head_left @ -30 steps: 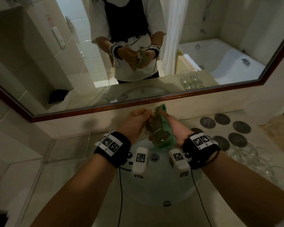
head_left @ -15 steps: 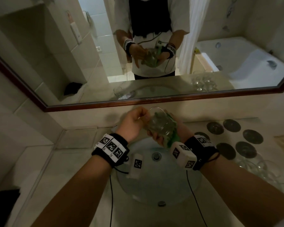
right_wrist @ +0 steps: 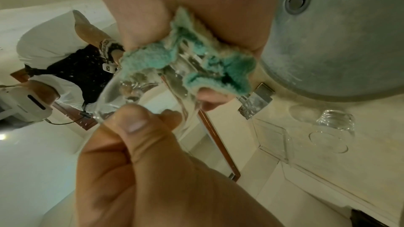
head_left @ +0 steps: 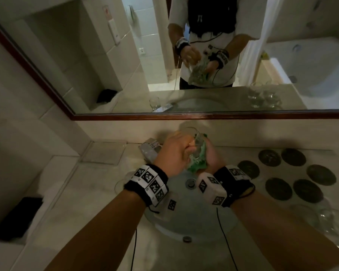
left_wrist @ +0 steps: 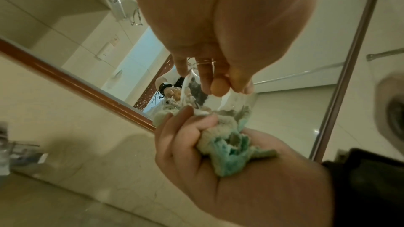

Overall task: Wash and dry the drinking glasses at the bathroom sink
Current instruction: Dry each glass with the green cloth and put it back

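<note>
Glass [head_left: 194, 141] tipping more upright than second ago; my left hand [head_left: 175, 153] pinching rim, right hand [head_left: 210, 157] fingers gripping cloth [head_left: 198, 163] round base — I'm judging drying underway.

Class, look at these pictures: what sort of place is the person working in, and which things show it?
Most likely a bathroom: a round sink under a wide wall mirror, which reflects a bathtub.

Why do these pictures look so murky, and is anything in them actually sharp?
Head view: dim, greenish light; the counter's clear glasses smear into the edge, and the mirror frame bows. Left wrist view: the near left hand is a soft blur, the green cloth crisper. Right wrist view: the held glass shows bright glints.
</note>
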The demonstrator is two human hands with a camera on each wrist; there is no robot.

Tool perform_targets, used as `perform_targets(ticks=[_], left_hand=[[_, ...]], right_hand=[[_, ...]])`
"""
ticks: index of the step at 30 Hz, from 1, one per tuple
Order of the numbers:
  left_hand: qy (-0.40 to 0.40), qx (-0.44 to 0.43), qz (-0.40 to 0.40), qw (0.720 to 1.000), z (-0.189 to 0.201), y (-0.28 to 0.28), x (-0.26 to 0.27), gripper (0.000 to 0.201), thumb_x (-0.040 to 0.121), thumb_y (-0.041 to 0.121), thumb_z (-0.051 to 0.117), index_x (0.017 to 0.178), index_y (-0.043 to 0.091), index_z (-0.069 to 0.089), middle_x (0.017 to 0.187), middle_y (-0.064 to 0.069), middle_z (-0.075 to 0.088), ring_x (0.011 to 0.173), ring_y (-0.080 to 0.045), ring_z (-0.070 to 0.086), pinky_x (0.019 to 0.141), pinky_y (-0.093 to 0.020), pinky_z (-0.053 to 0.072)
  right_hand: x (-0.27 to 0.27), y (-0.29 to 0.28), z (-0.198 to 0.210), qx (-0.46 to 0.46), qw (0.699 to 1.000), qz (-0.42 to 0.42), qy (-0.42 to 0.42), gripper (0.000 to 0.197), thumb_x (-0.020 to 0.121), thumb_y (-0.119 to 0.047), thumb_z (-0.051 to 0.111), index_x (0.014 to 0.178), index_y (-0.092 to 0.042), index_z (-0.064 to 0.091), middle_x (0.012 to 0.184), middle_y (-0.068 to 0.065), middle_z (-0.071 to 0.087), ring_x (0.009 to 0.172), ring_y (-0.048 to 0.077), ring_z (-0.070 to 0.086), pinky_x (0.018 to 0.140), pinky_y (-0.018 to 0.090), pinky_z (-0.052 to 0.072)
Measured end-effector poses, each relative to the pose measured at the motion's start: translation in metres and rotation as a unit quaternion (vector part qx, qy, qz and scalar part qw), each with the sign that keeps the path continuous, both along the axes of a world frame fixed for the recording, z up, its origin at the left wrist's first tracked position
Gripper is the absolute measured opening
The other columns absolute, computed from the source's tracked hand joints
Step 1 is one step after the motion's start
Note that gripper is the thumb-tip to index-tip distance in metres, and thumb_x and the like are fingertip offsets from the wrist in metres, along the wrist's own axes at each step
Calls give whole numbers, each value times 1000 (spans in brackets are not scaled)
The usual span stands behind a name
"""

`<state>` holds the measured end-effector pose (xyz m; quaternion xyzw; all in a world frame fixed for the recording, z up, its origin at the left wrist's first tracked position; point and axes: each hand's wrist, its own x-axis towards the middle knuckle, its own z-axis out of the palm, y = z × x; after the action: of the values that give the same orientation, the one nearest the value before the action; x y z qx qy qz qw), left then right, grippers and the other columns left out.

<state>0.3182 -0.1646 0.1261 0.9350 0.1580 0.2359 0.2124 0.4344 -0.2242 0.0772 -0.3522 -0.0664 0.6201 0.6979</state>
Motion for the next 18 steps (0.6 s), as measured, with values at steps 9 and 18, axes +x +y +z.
perform_targets(ticks=[9,18], left_hand=[[-70,-394,95,912,-15,6,1,83,72,23,86,138,28,36,132,7,47,123,-18,51,92,-40,54],[-117,-446,115,880,-34,0,9,70,65,23,89,124,28,50,117,2,61,104,-18,65,78,-42,59]], right_hand=[[3,0,0,11,999,-2,33,52,105,-31,32,92,-1,72,83,15,73,67,24,72,51,27,57],[13,3,-14,-136,988,31,-66,42,101,-41,44,88,-8,65,64,10,62,45,20,55,37,20,40]])
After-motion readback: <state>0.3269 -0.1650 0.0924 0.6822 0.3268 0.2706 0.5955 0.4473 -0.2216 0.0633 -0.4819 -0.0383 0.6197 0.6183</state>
